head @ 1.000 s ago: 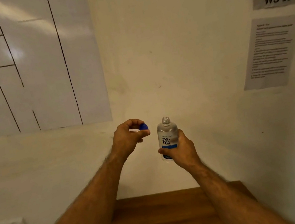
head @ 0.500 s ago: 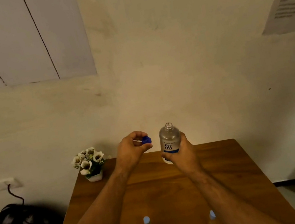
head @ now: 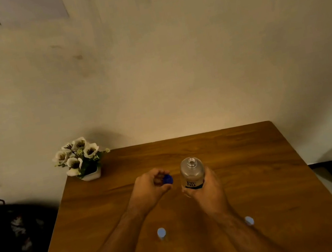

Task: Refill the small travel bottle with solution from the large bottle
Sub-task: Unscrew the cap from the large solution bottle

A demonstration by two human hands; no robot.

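We look down at our table [head: 242, 157] now, where a second ago we saw mostly wall, so the small things near us have come into view. A pot of flowers [head: 81, 159] sits at the far left corner. Our right hand [head: 206, 191] is wrapped tight around the big bottle [head: 191, 173], holding it up straight above the table with its top open. Our left hand [head: 151, 186] pinches the blue cap [head: 167, 179] in its fingertips, just beside the bottle but not touching it. Both hands have come lower. Two pale blue tops [head: 161, 232] stand close to us, one by each arm; one may be the small bottle, but they are too small to tell. We think the cap goes down next, then we pour.
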